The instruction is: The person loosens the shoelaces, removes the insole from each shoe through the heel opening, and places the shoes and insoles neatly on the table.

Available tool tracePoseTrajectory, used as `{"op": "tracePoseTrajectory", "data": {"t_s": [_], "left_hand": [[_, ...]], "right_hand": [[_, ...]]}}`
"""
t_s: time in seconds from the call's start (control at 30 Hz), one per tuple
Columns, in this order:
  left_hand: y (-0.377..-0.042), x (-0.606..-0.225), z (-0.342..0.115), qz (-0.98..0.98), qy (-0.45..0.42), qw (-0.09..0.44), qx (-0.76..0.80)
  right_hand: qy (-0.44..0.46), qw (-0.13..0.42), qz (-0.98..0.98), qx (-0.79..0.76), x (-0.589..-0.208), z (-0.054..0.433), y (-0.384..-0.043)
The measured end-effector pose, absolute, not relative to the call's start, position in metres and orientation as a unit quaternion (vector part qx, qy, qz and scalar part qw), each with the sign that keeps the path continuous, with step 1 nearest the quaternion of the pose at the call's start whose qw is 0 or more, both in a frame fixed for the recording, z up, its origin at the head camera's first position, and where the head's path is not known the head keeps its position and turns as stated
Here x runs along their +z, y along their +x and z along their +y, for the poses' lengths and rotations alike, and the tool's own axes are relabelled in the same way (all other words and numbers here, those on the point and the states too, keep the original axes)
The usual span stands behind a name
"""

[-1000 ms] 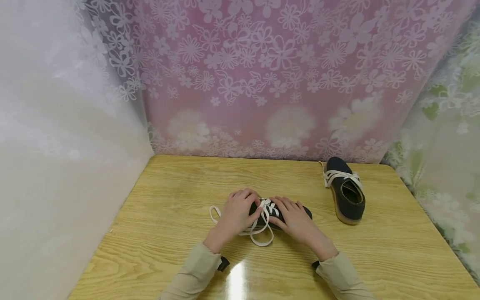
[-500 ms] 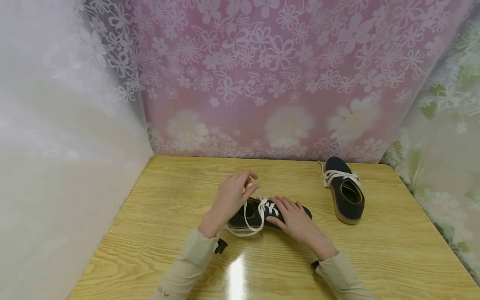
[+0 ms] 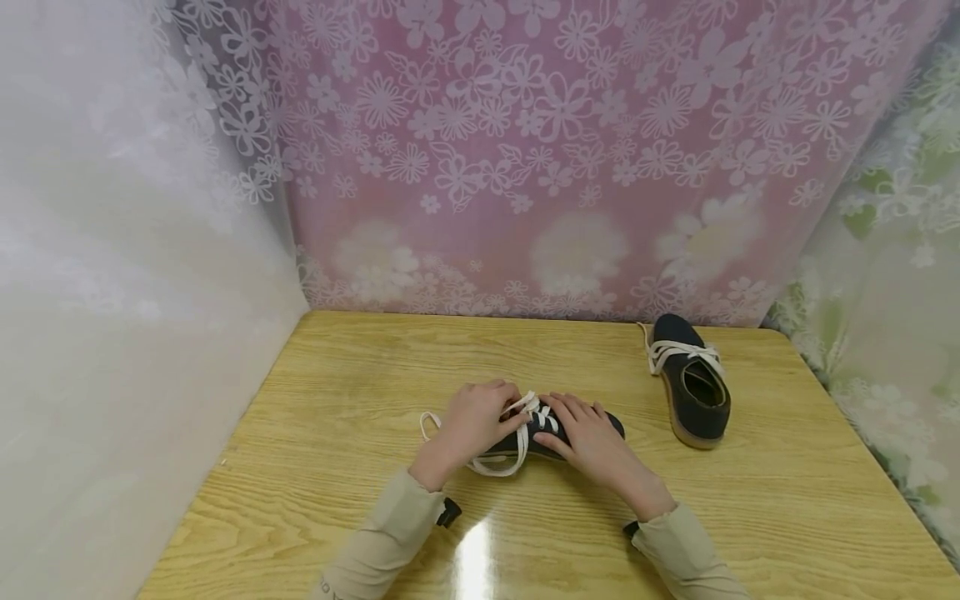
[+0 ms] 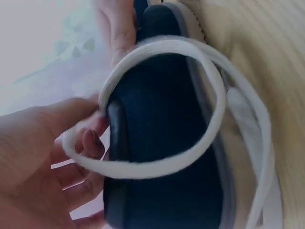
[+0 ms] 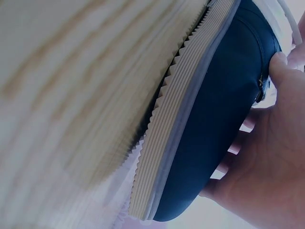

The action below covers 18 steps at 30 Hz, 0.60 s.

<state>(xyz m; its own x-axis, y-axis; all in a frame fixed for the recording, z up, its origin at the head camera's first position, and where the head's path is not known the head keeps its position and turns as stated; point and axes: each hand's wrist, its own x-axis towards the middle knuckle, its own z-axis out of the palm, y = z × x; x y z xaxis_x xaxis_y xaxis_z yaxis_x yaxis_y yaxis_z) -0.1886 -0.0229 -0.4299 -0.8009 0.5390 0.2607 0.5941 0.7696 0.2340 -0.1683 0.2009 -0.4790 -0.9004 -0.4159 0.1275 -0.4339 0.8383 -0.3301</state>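
Observation:
A dark navy shoe (image 5: 214, 114) with a ribbed tan sole lies on the table, its toe to the right. My left hand (image 3: 468, 429) is over the shoe's opening and pinches the white shoelace (image 4: 143, 169) between thumb and fingers. The lace hangs in a wide loop down the near side in the left wrist view. Across the front of the shoe, my right hand (image 3: 596, 446) holds it, thumb on the near side and fingers over the top. The left hand hides much of the heel in the head view.
A second dark shoe (image 3: 701, 404) with white laces stands at the back right of the wooden table (image 3: 360, 367). Floral curtains (image 3: 480, 167) hang behind and at the sides. A loose lace end (image 3: 427, 423) sticks out left of the left hand.
My left hand rose up and away with the lace, then came back down to the shoe, still pinching it. The hanging loop has changed shape. The right hand has stayed put.

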Motion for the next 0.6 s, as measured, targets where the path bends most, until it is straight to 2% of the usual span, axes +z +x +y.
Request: {"op": "tracePoseTrajectory", "data": {"t_s": [0.27, 0.47, 0.6], "left_hand": [[-0.2, -0.415, -0.019, -0.932, -0.289, 0.166, -0.145], [-0.218, -0.401, -0.019, -0.92, -0.271, 0.257, -0.122], [-0.224, -0.398, -0.021, -0.913, -0.273, 0.266, -0.144]], "right_hand": [[0.223, 0.025, -0.958, 0.179, -0.48, 0.202, -0.169], [0.224, 0.023, -0.957, 0.183, -0.48, 0.202, -0.169], [0.221, 0.02, -0.958, 0.181, -0.479, 0.202, -0.169]]}}
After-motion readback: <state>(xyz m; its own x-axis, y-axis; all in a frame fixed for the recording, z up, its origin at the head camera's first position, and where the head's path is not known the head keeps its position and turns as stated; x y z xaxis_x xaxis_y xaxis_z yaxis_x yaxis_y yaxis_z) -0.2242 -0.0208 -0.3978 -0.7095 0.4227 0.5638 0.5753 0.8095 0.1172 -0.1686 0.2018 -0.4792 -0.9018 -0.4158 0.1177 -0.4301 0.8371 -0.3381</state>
